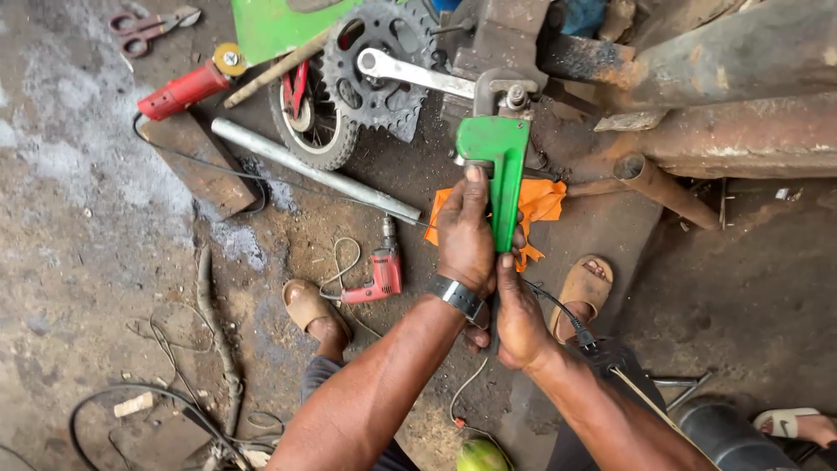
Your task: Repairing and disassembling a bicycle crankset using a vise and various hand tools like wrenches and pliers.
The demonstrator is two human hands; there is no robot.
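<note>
Left hand (466, 235): wrapped around the upper handle of the green pipe wrench (499, 166), grip closed on it; a dark wristband (460, 298) sits at the wrist.
Right hand (516, 318): just below the left, grip closed on the lower end of the same handle, thumb lying along it.
Green pipe wrench: upright in view, its head clamped on rusty metalwork (697, 87) at the top of the picture.
Silver spanner (414, 71): lies across the sprocket (377, 61), its end touching the wrench head.
Orange cloth (539, 202): on the floor, behind the wrench handle.
Red drill (382, 272): on the floor, left of the hands, beside a sandalled foot (312, 307).
Grey pipe (314, 170): slants across the floor beside a small wheel (312, 122).
Angle grinder (187, 87): red, upper left, near the scissors (153, 24).
</note>
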